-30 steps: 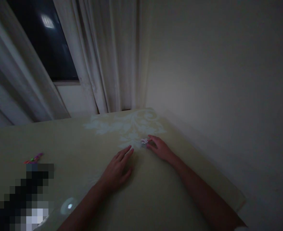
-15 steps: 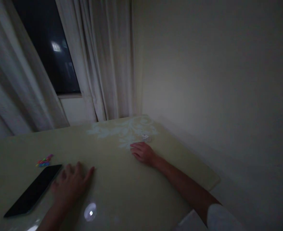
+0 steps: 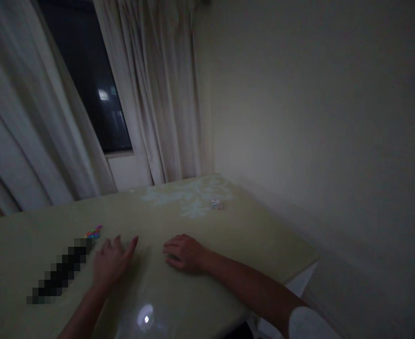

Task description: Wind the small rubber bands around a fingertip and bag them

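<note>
My left hand (image 3: 113,261) is over the table just right of a dark, pixelated flat object (image 3: 62,273), its fingers spread and holding nothing. Beyond that object lies a small pile of colourful pieces (image 3: 93,232). To the right, my right hand (image 3: 184,253) rests low over the tabletop, palm down, fingers somewhat apart, with nothing seen in it. A small clear or silvery item (image 3: 217,204) sits farther back, beyond my right hand and touching neither hand.
The pale greenish table (image 3: 151,278) has a white floral pattern near its back corner. Behind it hang long curtains (image 3: 158,94) beside a dark window (image 3: 98,94). A plain wall (image 3: 299,117) borders the right side.
My right hand has moved toward me and leftward, away from the small clear item. My left hand now appears farther right and a little higher, as the view has shifted too.
</note>
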`<state>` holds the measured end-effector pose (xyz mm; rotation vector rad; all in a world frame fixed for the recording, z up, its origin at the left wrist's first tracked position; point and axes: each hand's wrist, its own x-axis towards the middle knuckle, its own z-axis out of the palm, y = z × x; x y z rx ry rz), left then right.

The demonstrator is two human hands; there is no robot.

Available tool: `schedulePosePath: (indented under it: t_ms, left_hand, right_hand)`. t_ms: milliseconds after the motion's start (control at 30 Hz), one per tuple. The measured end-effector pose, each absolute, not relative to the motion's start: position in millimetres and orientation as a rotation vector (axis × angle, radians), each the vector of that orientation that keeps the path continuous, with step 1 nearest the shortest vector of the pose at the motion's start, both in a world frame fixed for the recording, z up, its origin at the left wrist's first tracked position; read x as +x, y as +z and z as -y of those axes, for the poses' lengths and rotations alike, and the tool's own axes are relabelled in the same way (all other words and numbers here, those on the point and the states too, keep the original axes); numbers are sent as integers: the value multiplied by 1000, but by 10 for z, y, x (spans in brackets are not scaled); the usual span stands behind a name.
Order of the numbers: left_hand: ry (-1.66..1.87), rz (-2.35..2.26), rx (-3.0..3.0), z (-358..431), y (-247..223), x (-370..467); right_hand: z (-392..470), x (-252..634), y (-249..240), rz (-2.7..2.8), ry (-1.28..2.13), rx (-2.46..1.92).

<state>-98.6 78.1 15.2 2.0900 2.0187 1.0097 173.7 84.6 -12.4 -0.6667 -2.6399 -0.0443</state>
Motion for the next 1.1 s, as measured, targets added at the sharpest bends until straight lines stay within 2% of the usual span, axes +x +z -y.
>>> schedulePosePath:
  t_ms: [100,267,767,900,1100]
  left_hand:
    - [1064,-1746,2164,-937,128,-350]
    - [915,-1343,2215,-901,-19,454]
    - [1105,-1256,2196,-686,-62,236]
    - [1143,-1317,2225,-730,-102,178]
    - [1096,-1408,2293,-819,-188,71]
  right_hand:
    - [-879,1707,-155,2675,-64,-671]
    - [-909,1677,-222,2768,-60,-667]
    - [-897,1587,-172,2771,6,-648]
    - [-1084,1920,-83,2579,37,-874]
    - [-1583,2989,8,1970,64,-1535]
